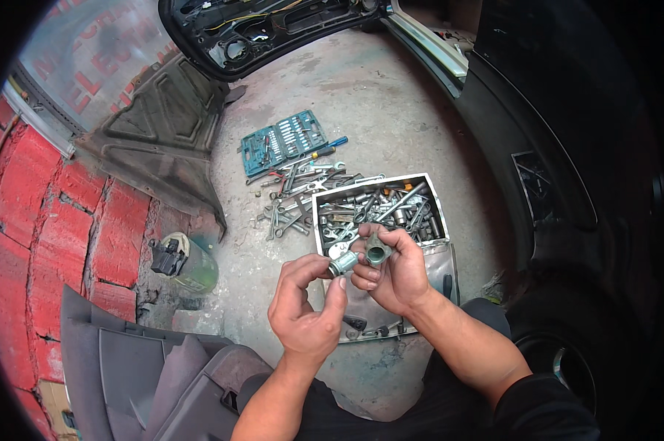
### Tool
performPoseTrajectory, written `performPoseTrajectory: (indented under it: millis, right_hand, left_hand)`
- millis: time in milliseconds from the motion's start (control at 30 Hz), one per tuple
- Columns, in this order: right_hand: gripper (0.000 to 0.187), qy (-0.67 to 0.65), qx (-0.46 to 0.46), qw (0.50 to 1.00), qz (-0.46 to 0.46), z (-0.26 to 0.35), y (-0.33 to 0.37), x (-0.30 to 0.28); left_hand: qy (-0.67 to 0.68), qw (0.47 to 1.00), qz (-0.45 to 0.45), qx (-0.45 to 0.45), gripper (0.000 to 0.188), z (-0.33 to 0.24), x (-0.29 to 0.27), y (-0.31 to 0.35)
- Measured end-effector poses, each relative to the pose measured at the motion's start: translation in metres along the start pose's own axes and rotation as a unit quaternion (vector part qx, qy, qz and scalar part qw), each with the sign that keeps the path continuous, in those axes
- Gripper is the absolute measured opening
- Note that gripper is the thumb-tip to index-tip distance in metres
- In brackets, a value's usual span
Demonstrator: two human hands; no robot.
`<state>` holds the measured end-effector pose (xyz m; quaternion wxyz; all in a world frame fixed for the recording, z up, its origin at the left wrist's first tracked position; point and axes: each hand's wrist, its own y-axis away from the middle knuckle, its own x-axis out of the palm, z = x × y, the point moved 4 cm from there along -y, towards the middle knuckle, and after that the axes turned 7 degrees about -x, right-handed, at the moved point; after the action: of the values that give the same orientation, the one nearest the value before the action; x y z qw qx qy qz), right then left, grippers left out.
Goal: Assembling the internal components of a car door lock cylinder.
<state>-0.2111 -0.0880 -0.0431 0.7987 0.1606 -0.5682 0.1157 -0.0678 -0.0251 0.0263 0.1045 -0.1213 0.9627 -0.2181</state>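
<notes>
My left hand [306, 303] pinches a silvery, stepped metal plug [344, 264] between thumb and fingers. Close beside it, my right hand [402, 278] grips a dull metal cylinder housing [377, 254], its round open bore facing me. The plug's end is near the housing; I cannot tell if they touch. Both hands are over the near side of a metal toolbox [318, 224], which is heaped with wrenches, sockets and other loose tools. Below my hands, the toolbox's flat metal lid [438, 273] carries a few dark small parts.
Beyond the toolbox, loose wrenches [291, 217] and a screwdriver [324, 152] lie on the concrete floor by an open teal socket case [313, 132]. At left stand a greenish container [200, 268] and a red brick wall [67, 228]. A dark car body [519, 125] lines the right.
</notes>
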Motion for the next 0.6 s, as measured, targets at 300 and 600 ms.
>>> performPoseTrajectory:
  millis: [300,600]
  right_hand:
    - [0.027,0.009,-0.001,1.0,-0.022,-0.003,-0.001,-0.003]
    - [0.025,0.072,-0.047,0.996,0.0,-0.001,0.002,0.0]
  left_hand:
    - [-0.054,0.997,0.015,0.044,0.027,-0.001,0.002,0.005]
    - [0.056,0.998,-0.004,-0.041,0.025,0.008,0.006,0.006]
